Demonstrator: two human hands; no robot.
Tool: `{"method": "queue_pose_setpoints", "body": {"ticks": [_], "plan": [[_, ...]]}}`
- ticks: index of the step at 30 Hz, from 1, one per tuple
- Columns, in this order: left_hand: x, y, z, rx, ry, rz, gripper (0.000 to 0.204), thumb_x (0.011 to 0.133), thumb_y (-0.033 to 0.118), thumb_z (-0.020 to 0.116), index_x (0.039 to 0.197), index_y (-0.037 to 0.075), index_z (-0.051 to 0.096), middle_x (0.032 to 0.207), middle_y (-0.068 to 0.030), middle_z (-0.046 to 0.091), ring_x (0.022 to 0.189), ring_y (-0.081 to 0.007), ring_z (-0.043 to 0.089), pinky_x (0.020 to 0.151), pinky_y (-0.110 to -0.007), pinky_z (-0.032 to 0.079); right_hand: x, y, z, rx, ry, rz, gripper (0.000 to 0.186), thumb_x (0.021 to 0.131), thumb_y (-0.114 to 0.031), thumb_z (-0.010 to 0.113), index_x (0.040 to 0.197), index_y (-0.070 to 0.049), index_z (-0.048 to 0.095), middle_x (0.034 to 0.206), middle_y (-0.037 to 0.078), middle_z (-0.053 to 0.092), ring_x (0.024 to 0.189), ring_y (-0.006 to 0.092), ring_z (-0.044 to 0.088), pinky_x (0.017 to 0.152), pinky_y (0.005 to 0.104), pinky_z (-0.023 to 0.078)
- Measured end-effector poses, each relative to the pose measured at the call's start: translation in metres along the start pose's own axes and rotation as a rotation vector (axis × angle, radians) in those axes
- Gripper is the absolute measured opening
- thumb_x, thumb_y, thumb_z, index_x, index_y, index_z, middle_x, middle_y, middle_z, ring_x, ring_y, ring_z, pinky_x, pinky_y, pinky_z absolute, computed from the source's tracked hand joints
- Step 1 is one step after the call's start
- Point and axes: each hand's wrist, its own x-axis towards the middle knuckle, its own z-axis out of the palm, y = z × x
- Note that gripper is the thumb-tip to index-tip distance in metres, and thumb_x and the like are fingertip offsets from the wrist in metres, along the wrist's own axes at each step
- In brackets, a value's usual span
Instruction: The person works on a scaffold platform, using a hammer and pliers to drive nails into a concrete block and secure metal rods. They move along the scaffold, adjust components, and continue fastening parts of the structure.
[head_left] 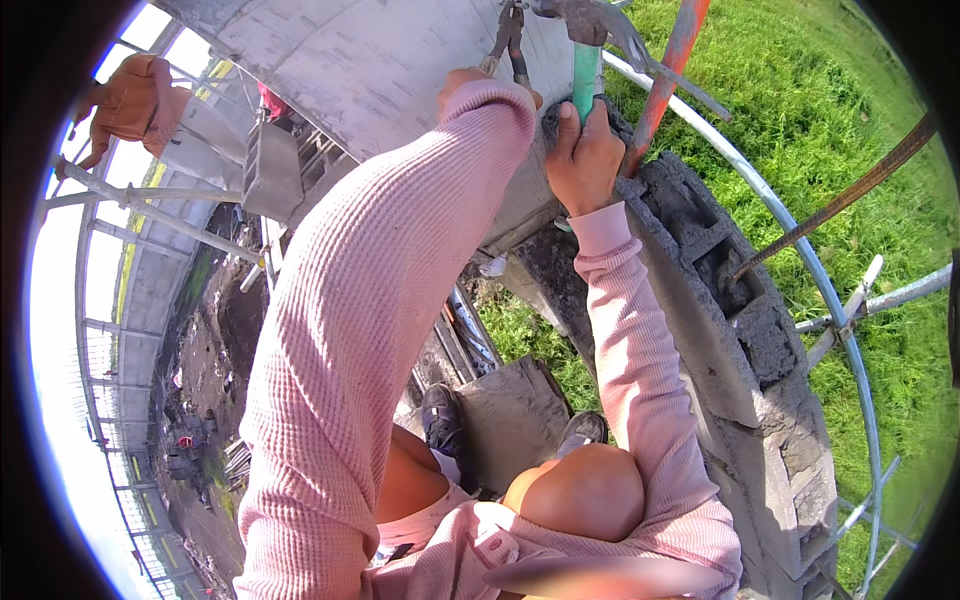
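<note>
Dark mortar (pixel 768 352) lies on the block wall (pixel 690 300).

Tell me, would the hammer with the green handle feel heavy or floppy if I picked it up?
The hammer would probably feel heavy at one end, where its chunky, metal-looking head sits. It likely wouldn't flop, since its green handle looks straight and thick.

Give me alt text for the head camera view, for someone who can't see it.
A person in pink sleeves grips pincers in the left hand and a green-handled hammer in the right hand, over a pale grey surface. Hollow concrete blocks line the right, with poles and grass around them; another person in orange is at upper left.
</note>
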Motion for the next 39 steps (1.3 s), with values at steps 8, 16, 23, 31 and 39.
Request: {"method": "queue_pose_setpoints", "body": {"ticks": [8, 16, 23, 31, 39], "plan": [[0.002, 0.001, 0.000, 0.092, 0.004, -0.011, 0.041, 0.071, 0.019, 0.091, 0.103, 0.002, 0.072, 0.090, -0.0135, 0.076, 0.079, -0.0221, 0.072, 0.068, -0.036, 0.058, 0.002, -0.010, 0.008, 0.078, -0.045, 0.007, 0.023, 0.103, -0.021, 0.055, 0.095, 0.000, 0.050, 0.062, 0.018, 0.059, 0.052, 0.0414, 0.061, 0.046, 0.0441, 0.044], [0.006, -0.002, 0.001, -0.026, -0.005, -0.039, 0.044, 0.071, 0.020, 0.091, 0.106, 0.002, 0.072, 0.090, -0.0153, 0.076, 0.078, -0.0220, 0.072, 0.068, -0.035, 0.058, -0.005, -0.014, -0.002, 0.442, 0.175, 0.057, 0.022, 0.101, -0.019, 0.057, 0.093, 0.000, 0.050, 0.064, 0.017, 0.061, 0.055, 0.0383, 0.064, 0.048, 0.0446, 0.044], [0.005, 0.000, -0.001, -0.066, -0.058, -0.079, 0.050, 0.072, 0.025, 0.092, 0.111, 0.002, 0.069, 0.079, -0.0132, 0.074, 0.063, -0.0217, 0.070, 0.058, -0.038, 0.056, -0.014, 0.001, -0.006, 0.262, 0.051, 0.126, 0.027, 0.106, -0.026, 0.053, 0.098, -0.001, 0.053, 0.064, 0.005, 0.058, 0.048, 0.0130, 0.056, 0.043, 0.0300, 0.041], [0.010, 0.000, -0.005, -0.032, 0.083, -0.060, 0.049, 0.067, 0.018, 0.094, 0.106, 0.001, 0.070, 0.093, -0.0143, 0.076, 0.076, -0.0230, 0.074, 0.064, -0.039, 0.060, -0.069, 0.003, -0.061, 0.556, -0.028, 0.358, 0.034, 0.108, -0.034, 0.049, 0.100, -0.002, 0.052, 0.068, 0.000, 0.052, 0.052, 0.0039, 0.046, 0.045, 0.0214, 0.039], [0.026, -0.013, 0.000, -0.060, 0.090, 0.015, 0.055, 0.064, 0.020, 0.094, 0.108, 0.002, 0.068, 0.096, -0.0127, 0.074, 0.080, -0.0232, 0.073, 0.071, -0.038, 0.062, -0.033, -0.003, -0.041, 0.330, -0.008, 0.173, 0.032, 0.108, -0.030, 0.047, 0.097, 0.000, 0.052, 0.065, 0.002, 0.054, 0.051, 0.0070, 0.049, 0.047, 0.0228, 0.038]]}}
